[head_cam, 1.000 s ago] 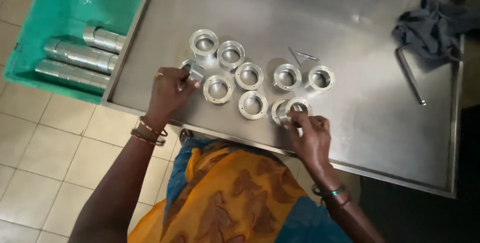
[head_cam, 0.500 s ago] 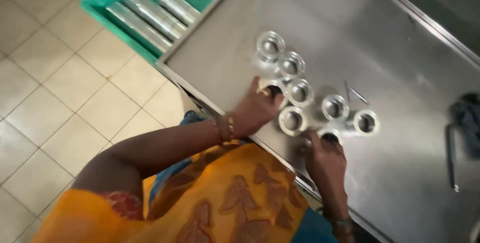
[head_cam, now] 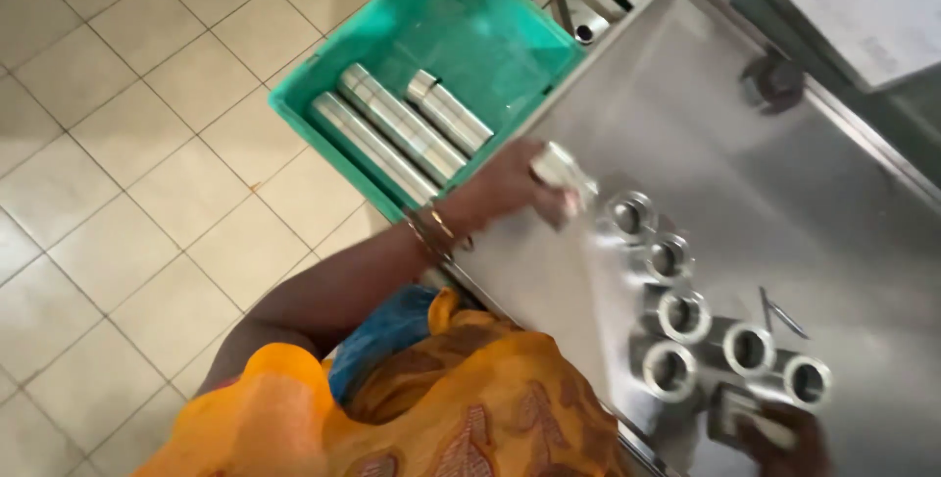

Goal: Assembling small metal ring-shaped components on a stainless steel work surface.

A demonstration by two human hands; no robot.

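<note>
My left hand (head_cam: 515, 188) is raised over the left edge of the steel table (head_cam: 706, 144), gripping a short metal ring (head_cam: 564, 168) between its fingers. Several more metal rings lie on the table in a loose row, from a ring (head_cam: 629, 214) just right of that hand down to a ring (head_cam: 808, 380) near the bottom. My right hand (head_cam: 784, 438) sits at the bottom edge of the view, fingers on a metal ring (head_cam: 730, 410); most of that hand is cut off.
A green plastic crate (head_cam: 470, 36) stands on the tiled floor left of the table, holding three long metal cylinders (head_cam: 402, 124). A dark round part (head_cam: 772, 80) lies at the table's far side. A thin bent wire (head_cam: 779, 312) rests near the rings.
The view has swung left and tilted. My left hand has lifted a ring off the table and moved it toward the crate. My right hand stays low by the rings.
</note>
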